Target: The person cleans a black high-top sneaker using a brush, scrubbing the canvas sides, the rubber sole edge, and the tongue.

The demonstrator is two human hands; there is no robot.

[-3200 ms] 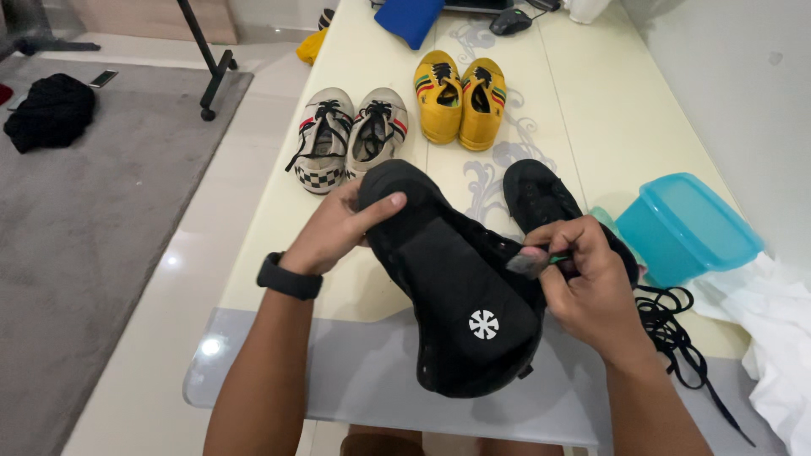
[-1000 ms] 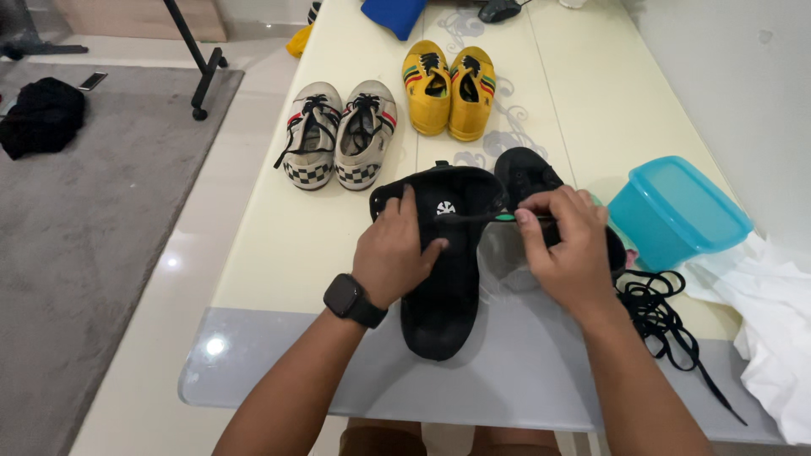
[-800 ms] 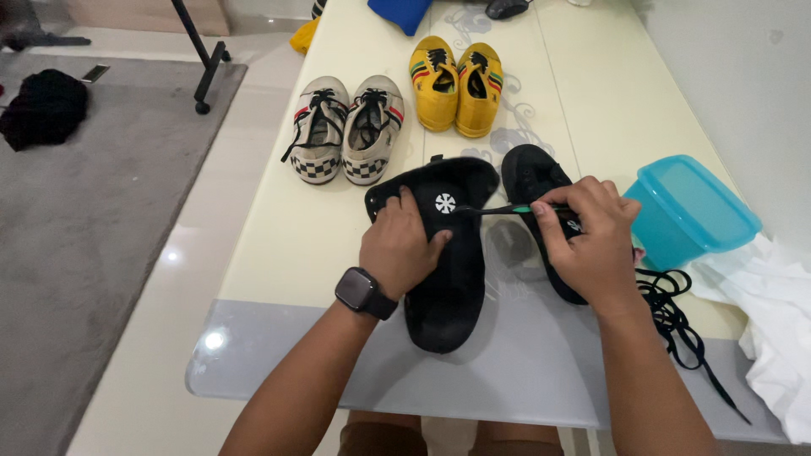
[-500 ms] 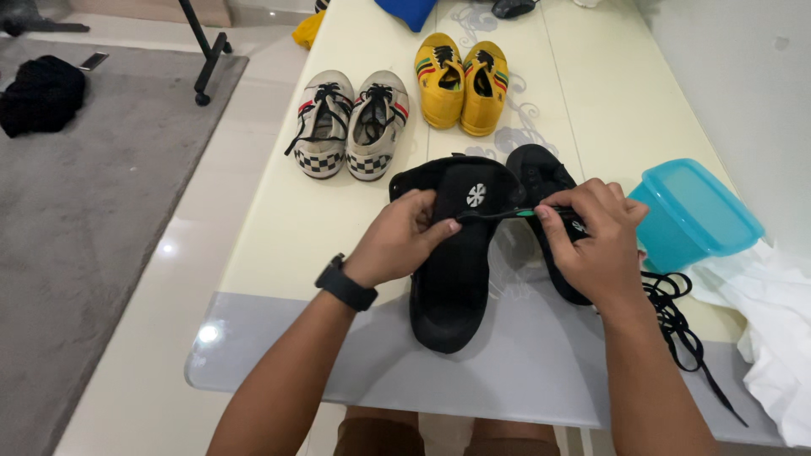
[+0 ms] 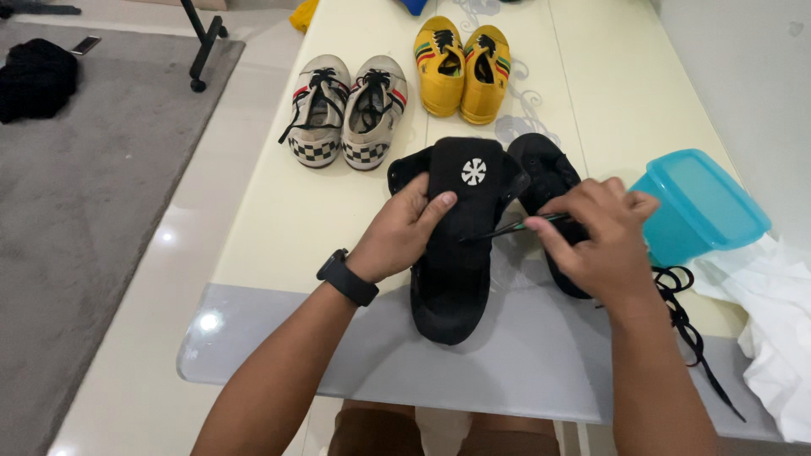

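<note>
A black shoe [image 5: 456, 253] with a white round emblem lies lengthwise on the pale table [image 5: 279, 228], its tongue spread open. My left hand [image 5: 404, 232], with a black watch on the wrist, presses on the shoe's left side. My right hand [image 5: 596, 236] pinches the end of a black lace [image 5: 507, 229] that runs tight from the shoe's right edge. A second black shoe [image 5: 545, 181] lies just right of the first, partly hidden behind my right hand.
A pair of white checkered sneakers [image 5: 346, 110] and a pair of yellow sneakers [image 5: 465, 67] stand further back. A turquoise lidded box [image 5: 701, 203], a loose black lace [image 5: 688, 321] and white cloth [image 5: 777, 338] lie at the right. Grey carpet [image 5: 76, 186] covers the floor at left.
The shoe was turned from sole-up to tongue-up and laid flat. My right hand has drawn the lace out to the right, and my left hand shifted onto the shoe's left side.
</note>
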